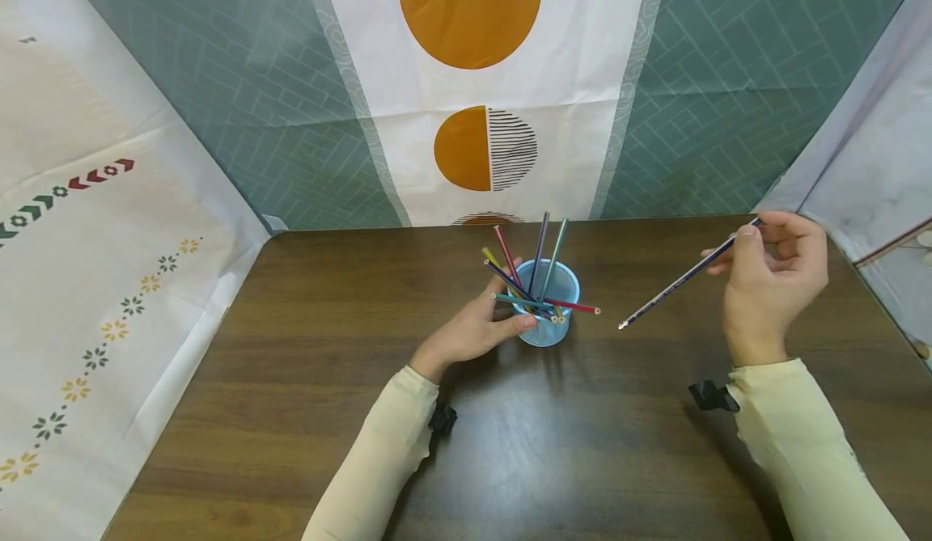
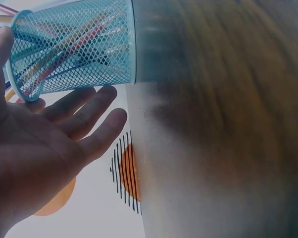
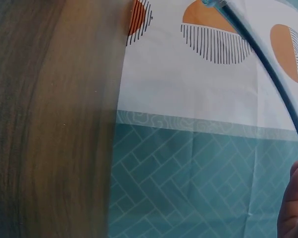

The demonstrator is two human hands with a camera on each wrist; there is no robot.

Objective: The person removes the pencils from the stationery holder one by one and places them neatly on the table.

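Observation:
A light-blue mesh pencil cup [image 1: 546, 332] stands on the table, holding several coloured pencils [image 1: 542, 254] that lean out over its rim in different directions. My left hand [image 1: 476, 323] holds the cup at its left side, thumb in front and fingers partly hidden behind it. In the left wrist view, the thumb is at the rim and the other fingertips lie along the mesh. To the right of the cup, my right hand [image 1: 775, 274] pinches a dark blue pencil [image 1: 680, 281] near its upper end. This pencil slants down toward the cup, its pale lower end apart from it.
The brown wooden table [image 1: 328, 379] ends at a green and white patterned cloth [image 1: 393, 80] at the back. White printed cloths [image 1: 95, 282] hang along the left and right sides. Dark straps [image 1: 713, 395] sit by both sleeve cuffs.

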